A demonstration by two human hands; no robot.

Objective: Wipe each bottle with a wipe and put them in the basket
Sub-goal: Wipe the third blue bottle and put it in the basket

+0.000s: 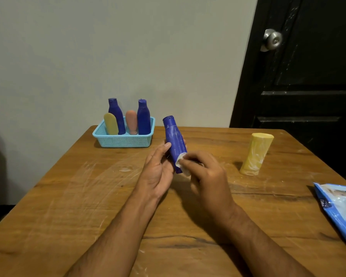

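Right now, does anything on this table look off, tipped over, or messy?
Nothing is spilled or broken. The yellow bottle outside the basket stands cap-down and looks tilted, with whitish smears on its side. The wooden table shows pale streaks and specks. The blue bottle in the hands has faint white marks too.

left hand (158, 172) holding blue bottle (175, 142) (tilted), right hand (206, 174) pinching wipe (181, 159)

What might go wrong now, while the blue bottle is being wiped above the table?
The left hand holds the blue bottle tilted while the right hand rubs it with the wipe; it may slip. The basket already holds four bottles, so adding another could topple one.
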